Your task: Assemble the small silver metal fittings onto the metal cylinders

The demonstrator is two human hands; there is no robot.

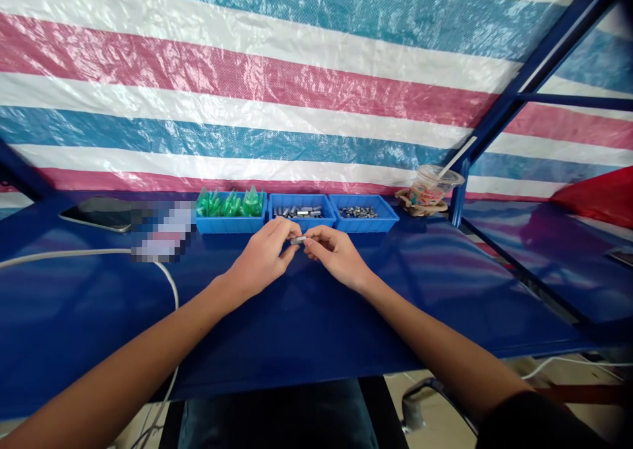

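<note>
The left hand point(262, 254) and right hand point(333, 254) meet over the blue table point(445, 291), just in front of the middle tray point(301, 213). Between their fingertips they pinch a small metal piece point(298, 240), both hands closed narrowly on it, each from its own end. Whether it is one part or two being joined is too small to tell.

The step in hand looks like fitting or checking this piece at the fingertips. The next move likely calls for a fine, steady twist or push with the ends kept in line, as the piece is small and could slip from the pinch onto the table.

Three trays stand in a row at the back of the table: the left tray point(230, 223) holds green plastic parts point(231, 203), the middle one grey metal pieces, the right tray point(363, 215) small dark bits. A phone point(101, 213) and a white cable point(74, 254) lie to the left, and a plastic cup point(430, 188) with a straw stands to the right, beside the frame post.
</note>
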